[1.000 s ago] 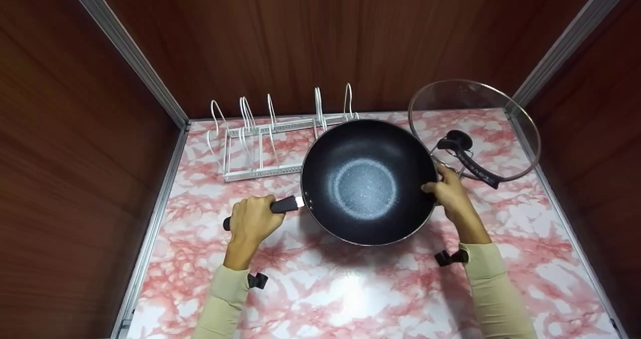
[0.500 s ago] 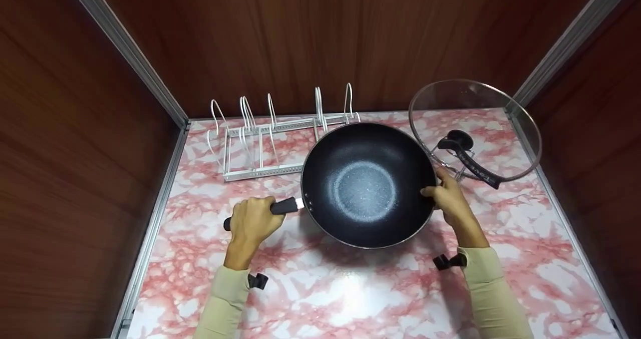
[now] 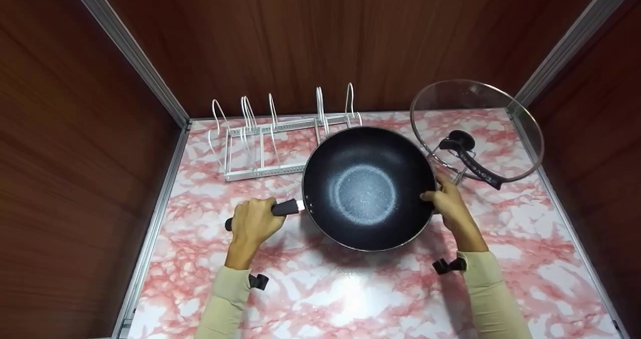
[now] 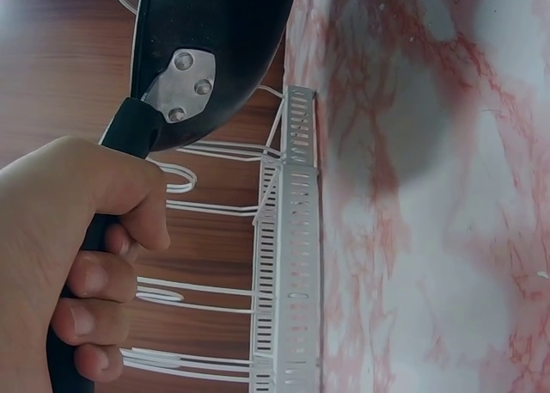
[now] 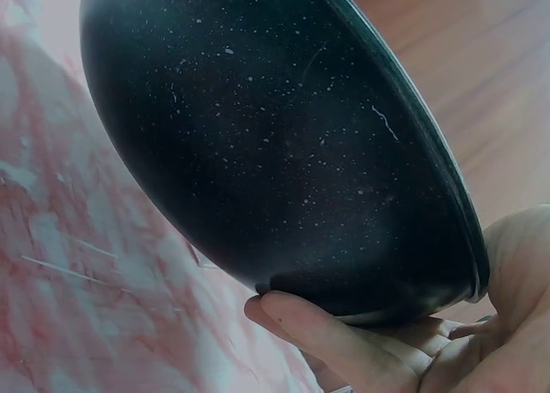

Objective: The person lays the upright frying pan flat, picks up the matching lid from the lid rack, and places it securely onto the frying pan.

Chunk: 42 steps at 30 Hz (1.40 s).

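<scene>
A black wok with a speckled grey centre is held above the table, its inside facing the head camera. My left hand grips its dark handle, and in the left wrist view the fingers of the left hand curl round that handle. On the opposite rim my right hand pinches the wok, thumb inside. The right wrist view shows the speckled underside with the fingers of the right hand beneath it.
A white wire rack stands at the back left, its right part behind the wok. Back right, close to the right hand, a glass lid with a black handle leans on a metal stand. Brown walls enclose the back and sides.
The wok has come slightly nearer to me, and the right hand has moved down a little with it. Both hands keep their hold; the rack and lid stay put.
</scene>
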Available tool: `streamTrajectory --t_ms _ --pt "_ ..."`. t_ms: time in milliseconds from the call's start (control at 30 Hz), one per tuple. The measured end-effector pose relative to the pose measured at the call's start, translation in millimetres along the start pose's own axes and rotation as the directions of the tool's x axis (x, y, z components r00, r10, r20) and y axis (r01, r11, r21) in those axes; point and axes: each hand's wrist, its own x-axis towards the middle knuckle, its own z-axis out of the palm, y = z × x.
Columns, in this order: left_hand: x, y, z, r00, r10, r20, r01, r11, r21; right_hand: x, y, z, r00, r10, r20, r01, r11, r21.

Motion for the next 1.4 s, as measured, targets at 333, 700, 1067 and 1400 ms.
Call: streamTrajectory --t_ms 333,700,1067,1400 --pt "-0.2 -2.8 4.7 1.000 0.005 0.014 -0.005 1.000 -0.005 0.1 9.4 1.3 1.000 0.006 -0.009 -0.006 1.000 0.019" --pt "-5.6 -4.8 8.9 1.000 0.008 0.010 -0.008 1.000 -0.005 0.0 18.7 1.6 1.000 0.025 -0.004 -0.025 0.999 0.042" --pt "-11.7 -6.5 14.7 1.000 0.005 0.029 -0.004 1.000 -0.013 -3.1 26.7 4.9 0.999 0.030 -0.022 -0.029 0.999 0.030" --pt "-16.5 -8.7 20.6 1.000 0.012 0.017 -0.011 0.999 -0.035 -4.3 32.4 6.9 0.999 0.031 -0.024 -0.031 0.999 0.012"
